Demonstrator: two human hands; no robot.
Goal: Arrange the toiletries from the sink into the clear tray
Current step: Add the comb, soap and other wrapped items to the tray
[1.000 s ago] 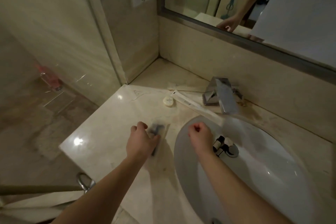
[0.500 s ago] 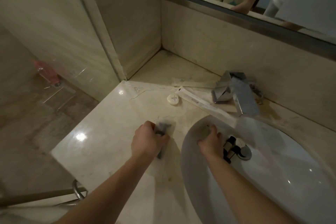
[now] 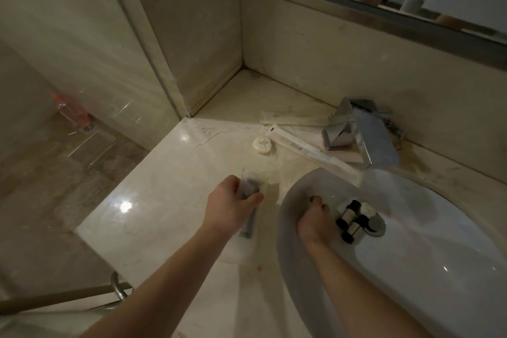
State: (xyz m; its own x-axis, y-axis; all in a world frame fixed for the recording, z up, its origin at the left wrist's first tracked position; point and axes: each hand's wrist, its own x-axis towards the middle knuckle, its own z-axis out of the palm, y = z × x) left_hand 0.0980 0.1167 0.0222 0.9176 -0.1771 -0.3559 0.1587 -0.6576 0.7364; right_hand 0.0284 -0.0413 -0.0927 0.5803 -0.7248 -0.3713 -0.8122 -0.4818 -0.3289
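Note:
My left hand (image 3: 230, 206) is closed on a grey-blue tube (image 3: 248, 225) over the counter, left of the sink (image 3: 439, 241). Something clear and blurred (image 3: 263, 186) lies at its fingers; I cannot tell if it is the tray. My right hand (image 3: 315, 222) is down in the basin with bent fingers, just left of two small black-capped bottles (image 3: 348, 218). They lie beside the drain (image 3: 375, 223) with a white round item (image 3: 367, 210). Whether the right fingers touch a bottle is hidden.
A round wrapped soap (image 3: 262, 145) and two long white sachets (image 3: 310, 151) (image 3: 290, 118) lie on the marble counter (image 3: 164, 200) near the chrome faucet (image 3: 359, 134). A glass partition stands at the left, a metal rail (image 3: 118, 288) below the counter edge, a mirror above.
My right hand has dropped from above the rim into the basin next to the bottles. The left hand stays on the tube. The camera has tilted further down.

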